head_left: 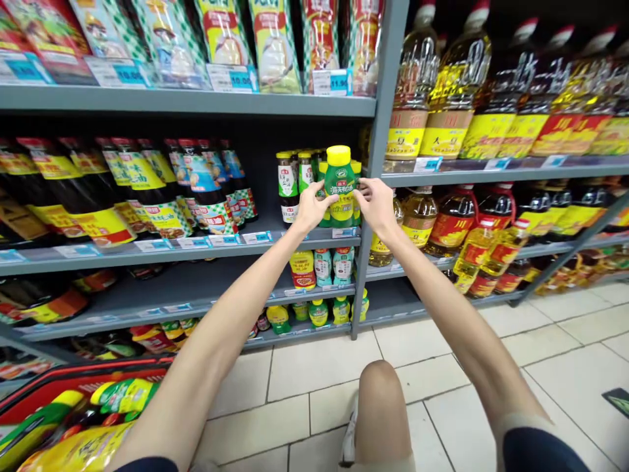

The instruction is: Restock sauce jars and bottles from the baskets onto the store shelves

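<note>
A green sauce bottle (339, 187) with a yellow cap stands at the right end of the grey middle shelf (196, 248). My left hand (311, 206) is closed on its left side. My right hand (376, 203) grips its right side. More green bottles stand just behind it, and dark jars (287, 185) with white labels stand to its left.
Dark soy-sauce bottles (147, 193) fill the shelf's left part. Large oil bottles (457, 85) stand on the right-hand rack past the grey upright post (374, 170). A red basket (78, 387) with packets sits at lower left. My knee (381, 410) is over the tiled floor.
</note>
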Demonstrator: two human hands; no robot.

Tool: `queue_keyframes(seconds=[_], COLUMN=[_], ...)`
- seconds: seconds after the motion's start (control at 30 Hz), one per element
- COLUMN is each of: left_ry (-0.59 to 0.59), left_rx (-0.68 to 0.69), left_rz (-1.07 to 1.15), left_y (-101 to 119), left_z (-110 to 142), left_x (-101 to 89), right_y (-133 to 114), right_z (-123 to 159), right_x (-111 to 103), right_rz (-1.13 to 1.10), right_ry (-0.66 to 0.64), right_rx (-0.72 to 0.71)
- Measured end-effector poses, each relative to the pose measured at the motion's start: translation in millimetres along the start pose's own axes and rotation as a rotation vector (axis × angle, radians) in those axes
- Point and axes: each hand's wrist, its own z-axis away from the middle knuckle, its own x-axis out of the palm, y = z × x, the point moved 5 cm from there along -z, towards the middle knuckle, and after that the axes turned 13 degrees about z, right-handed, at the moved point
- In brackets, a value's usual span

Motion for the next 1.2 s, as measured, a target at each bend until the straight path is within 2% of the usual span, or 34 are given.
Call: queue_keyframes(seconds=[0.13, 0.2, 0.3, 0.4, 0.53, 0.63, 0.73, 0.87, 0.93, 1.0, 1.07, 1.1, 1.17, 1.2], left_ry=[0.002, -0.020, -0.059, -0.049, -0.076, -0.055, -0.025, -0.031, -0.033, 0.017, 0.115, 0.159, 0.192, 0.215], left_rx=[-0.045, -0.052, -0.064, -0.076, -0.168, -0.192, -0.179, -0.163, -0.195, -0.227, -0.190, -0.153, -0.123, -0.166], left_rz=[0.028, 0.024, 0.021, 0.044, 0.080, 0.086, -0.002, -0.077, -0.065, -0.096, -0.139, -0.145, -0.103, -0.089], left_y=[-21.8, -30.6, -43.4, -54.3, -67.8, -73.2, -76.7, -77.5, -73.5, -62.8, -43.2, -32.1, -15.4, -12.7], left_z=[-8.0, -12.3, -13.0, -6.6, -0.2, -0.3, 0.3, 1.5, 0.8, 4.8, 22.9, 40.7, 96.6, 134.7], left_x=[3.8, 5.4, 13.7, 25.1, 40.1, 45.1, 46.6, 50.2, 51.1, 46.3, 35.1, 28.3, 15.2, 7.3], right_y=[27.4, 51.2, 89.8, 112.4, 122.1, 130.0, 137.5, 141.0, 136.0, 124.1, 105.6, 94.4, 73.0, 64.8], right_z=[26.8, 42.8, 56.9, 54.4, 39.5, 35.4, 36.5, 34.6, 32.5, 34.3, 45.8, 57.0, 89.4, 108.3], right_x=[-36.1, -42.5, -28.1, -2.8, 23.6, 37.8, 48.8, 52.9, 49.5, 39.6, 20.7, 9.9, -6.2, -9.1], right_rz=[0.026, 0.007, -0.127, -0.240, -0.232, -0.323, -0.444, -0.458, -0.421, -0.345, -0.230, -0.174, -0.098, -0.082], right_ry=[0.235, 0.263, 0.197, 0.141, 0.051, -0.015, -0.057, -0.061, -0.071, -0.047, 0.088, 0.181, 0.319, 0.334], right_rx=[0.092, 0.189, 0.353, 0.411, 0.421, 0.514, 0.601, 0.645, 0.638, 0.601, 0.524, 0.474, 0.388, 0.361])
